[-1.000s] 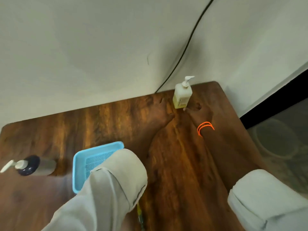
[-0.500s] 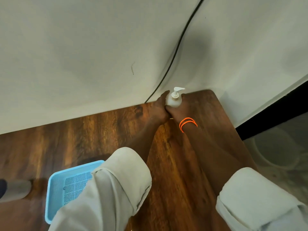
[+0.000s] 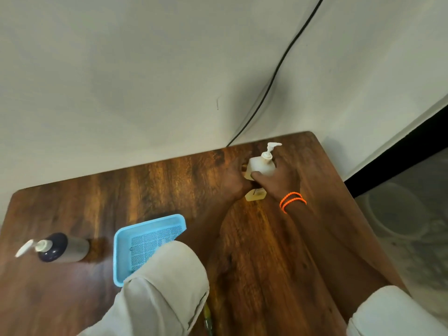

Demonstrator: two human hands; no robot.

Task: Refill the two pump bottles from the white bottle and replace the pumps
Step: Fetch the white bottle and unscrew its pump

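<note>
**A:** From the head view, where do you have me?

**B:** Both your hands are on the cream bottle (image 3: 260,167) at the far right of the table (image 3: 278,251). Your right hand (image 3: 282,179) wraps it from the right, thumb across its near face. Your left hand (image 3: 232,177) presses against its left side; I cannot tell whether those fingers curl round it, since the bottle hides them. The bottle looks tipped toward you, its base showing between your wrists.

**A:** And the pump?

**B:** The pump (image 3: 270,151) sits on the neck, spout pointing right. So I judge you are at the first step: bringing this bottle in to open it. Nothing reads as refilled yet.

**A:** Where is the other one?

**B:** The dark bottle (image 3: 64,247) stands at the near left, pump on, well apart from your hands. The blue tray (image 3: 118,258) lies between, partly under your left sleeve (image 3: 167,287). I see no separate white supply bottle here, unless the cream one is it.

**A:** Next move?

**B:** Set the bottle upright nearer to you, steady the body with one hand, and twist the pump collar with the other. Lift the pump straight out, since its tube may drip; the tray looks a fit place to rest it.
</note>
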